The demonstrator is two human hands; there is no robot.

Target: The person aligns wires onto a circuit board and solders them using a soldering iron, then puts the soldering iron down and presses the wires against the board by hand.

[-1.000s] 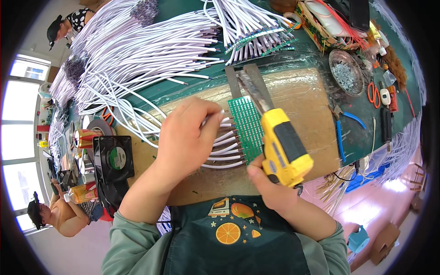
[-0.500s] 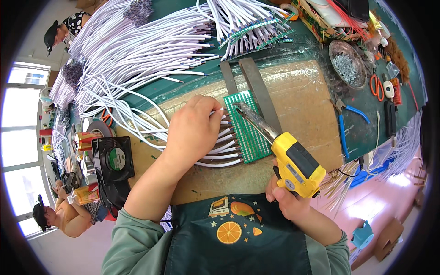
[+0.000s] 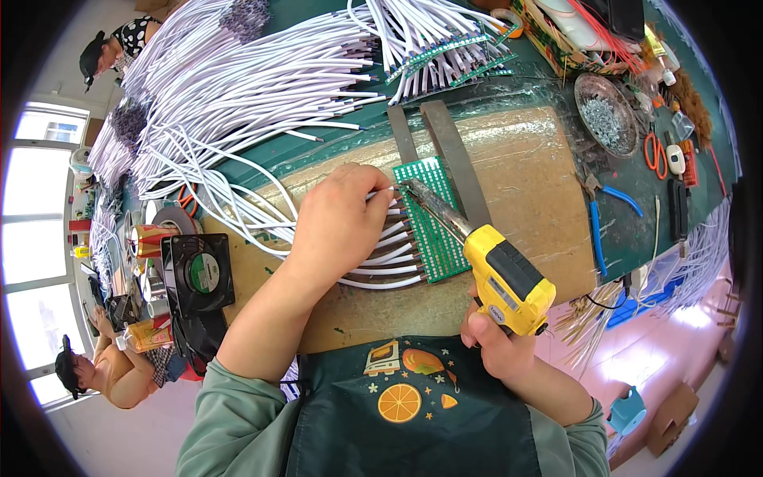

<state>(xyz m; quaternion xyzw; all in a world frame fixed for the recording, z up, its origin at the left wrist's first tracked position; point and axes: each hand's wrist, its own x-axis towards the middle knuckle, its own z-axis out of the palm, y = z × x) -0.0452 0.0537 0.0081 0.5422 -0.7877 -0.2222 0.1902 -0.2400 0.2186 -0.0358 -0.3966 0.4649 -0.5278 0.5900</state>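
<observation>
A green perforated circuit board [image 3: 437,238] lies on the cardboard sheet in front of me, with several white wires [image 3: 389,269] joined along its left edge. My left hand [image 3: 338,215] is closed, thumb and fingers pinching a white wire [image 3: 392,190] at the board's upper left corner. In my right hand [image 3: 502,343] is a yellow and black soldering gun [image 3: 509,278], gripped by its handle. Its dark tip reaches the board's upper left corner, close to the pinched wire's end. Whether the tip touches the wire is too small to tell.
Two flat metal bars [image 3: 459,163] lie by the board on the cardboard [image 3: 532,191]. Bundled white wires [image 3: 262,87] and wired boards [image 3: 445,52] fill the back. Pliers [image 3: 598,230], a bowl of small metal parts [image 3: 606,115] and scissors [image 3: 655,155] lie right; a black fan [image 3: 197,274] stands left.
The soldering gun has shifted slightly left and its tip sits nearer the board's left edge. My left hand keeps its pinch on the wire. The whole view has drifted a little.
</observation>
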